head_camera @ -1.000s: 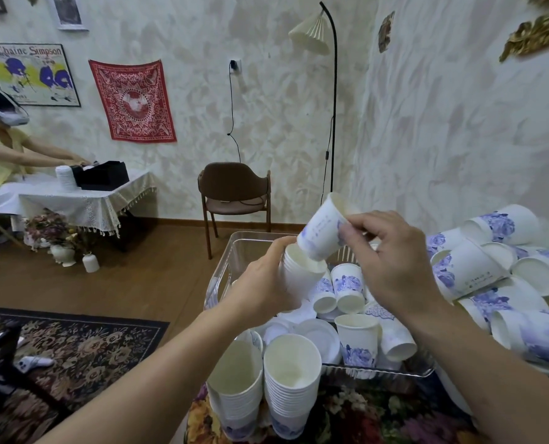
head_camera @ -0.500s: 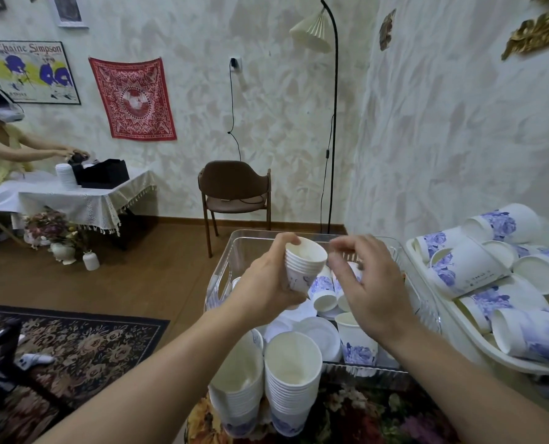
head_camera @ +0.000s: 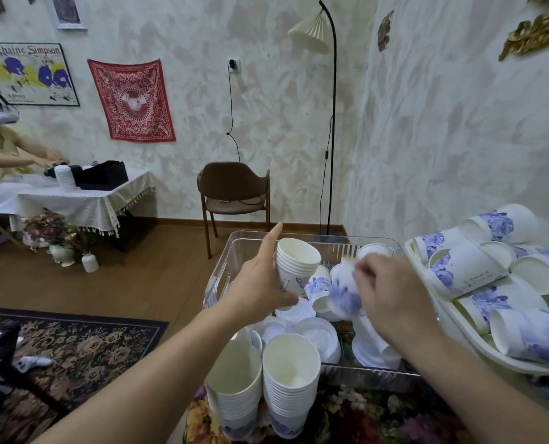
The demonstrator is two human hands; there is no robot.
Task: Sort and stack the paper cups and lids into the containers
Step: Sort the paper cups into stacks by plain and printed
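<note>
- Left hand (head_camera: 260, 285) grips a short nested stack of small cups (head_camera: 294, 270), index finger straight, above the clear bin (head_camera: 226, 270)
- Right hand (head_camera: 391, 296) reaches into the bin at a motion-blurred cup (head_camera: 343, 290); whether it has a grasp — cannot tell
- Two taller cup stacks (head_camera: 289, 379) stand on the worktop, just before the bin; large floral cups (head_camera: 468, 267) lie in the white tray (head_camera: 459, 328) — to the right

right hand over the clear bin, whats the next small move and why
Probably lift the small cup that the right hand appears to be taking from the clear bin and drop it into the stack of cups held by the left hand. That stack sits mouth up beside it, and more loose cups lie in the bin. The right hand is blurred, so its grip is unsure.
</note>
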